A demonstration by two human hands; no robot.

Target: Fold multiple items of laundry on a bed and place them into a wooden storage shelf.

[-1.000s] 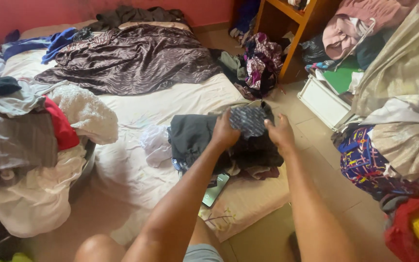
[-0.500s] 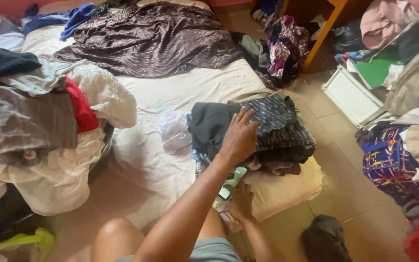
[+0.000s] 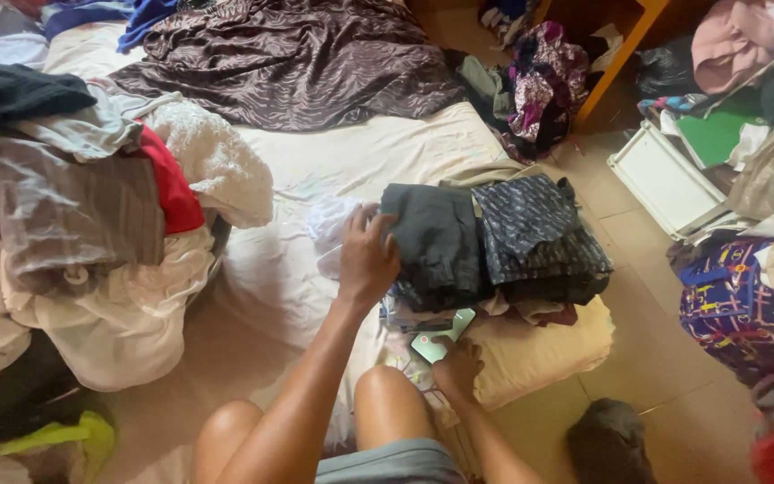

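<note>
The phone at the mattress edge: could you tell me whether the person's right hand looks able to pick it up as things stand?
Probably yes. The right hand already rests at the lower end of the phone, with nothing lying over that end. The upper end is tucked under the stack of folded clothes, so it may need sliding out.

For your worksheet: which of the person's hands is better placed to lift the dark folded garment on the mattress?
Probably the left hand: it already rests on the edge of the dark folded garment. The right hand sits lower, at the phone.
</note>
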